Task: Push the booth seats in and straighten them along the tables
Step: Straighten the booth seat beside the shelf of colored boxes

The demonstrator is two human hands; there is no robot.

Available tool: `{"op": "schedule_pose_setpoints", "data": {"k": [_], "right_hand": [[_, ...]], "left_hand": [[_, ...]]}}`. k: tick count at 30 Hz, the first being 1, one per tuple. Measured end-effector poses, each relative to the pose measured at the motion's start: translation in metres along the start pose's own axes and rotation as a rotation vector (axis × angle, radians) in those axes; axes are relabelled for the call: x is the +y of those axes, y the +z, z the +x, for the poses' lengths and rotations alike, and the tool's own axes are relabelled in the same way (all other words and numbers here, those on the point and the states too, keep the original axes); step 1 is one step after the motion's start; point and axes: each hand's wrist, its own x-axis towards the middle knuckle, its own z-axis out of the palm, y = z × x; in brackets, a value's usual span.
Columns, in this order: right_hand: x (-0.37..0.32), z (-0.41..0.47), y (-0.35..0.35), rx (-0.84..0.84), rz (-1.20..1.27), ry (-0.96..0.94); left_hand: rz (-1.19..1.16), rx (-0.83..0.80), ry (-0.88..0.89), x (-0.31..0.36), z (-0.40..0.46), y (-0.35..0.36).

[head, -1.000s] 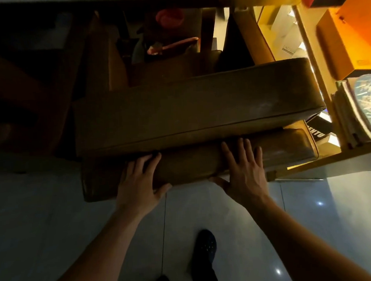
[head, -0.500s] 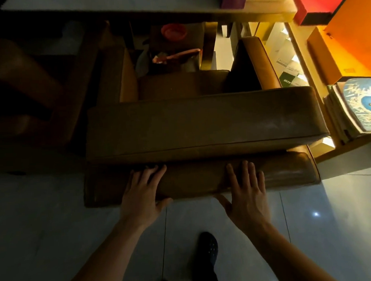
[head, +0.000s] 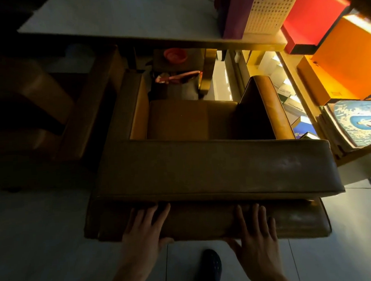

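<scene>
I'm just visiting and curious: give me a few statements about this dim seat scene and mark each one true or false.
1. Both hands lie flat against the back of the brown seat. True: the left hand and right hand press it with straight fingers.
2. The right hand holds a magazine. False: it holds nothing; the magazines lie on a shelf at the right.
3. A white perforated basket stands on the table. True.
4. The box next to the basket is green. False: it is red.
5. One dark shoe shows on the floor between the arms. True.
6. Someone sits in the seat. False: its cushion is bare.
</scene>
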Motion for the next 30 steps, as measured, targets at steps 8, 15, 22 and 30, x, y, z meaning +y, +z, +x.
{"op": "schedule_pose_setpoints", "data": {"k": [8, 15, 22, 30], "right_hand": [[0.002, 0.046, -0.012, 0.012, 0.032, 0.013], [0.006, 0.131, -0.045, 0.040, 0.006, 0.010], [0.009, 0.204, -0.061, 0.089, -0.011, -0.018], [0.011, 0.253, -0.067, 0.135, -0.040, -0.033]], "left_hand": [[-0.033, 0.012, 0.010, -0.006, 0.046, 0.000], [-0.020, 0.025, -0.012, -0.014, 0.131, -0.005], [-0.016, 0.021, -0.013, -0.024, 0.206, -0.016], [-0.005, 0.031, -0.017, -0.028, 0.251, -0.024]]}}
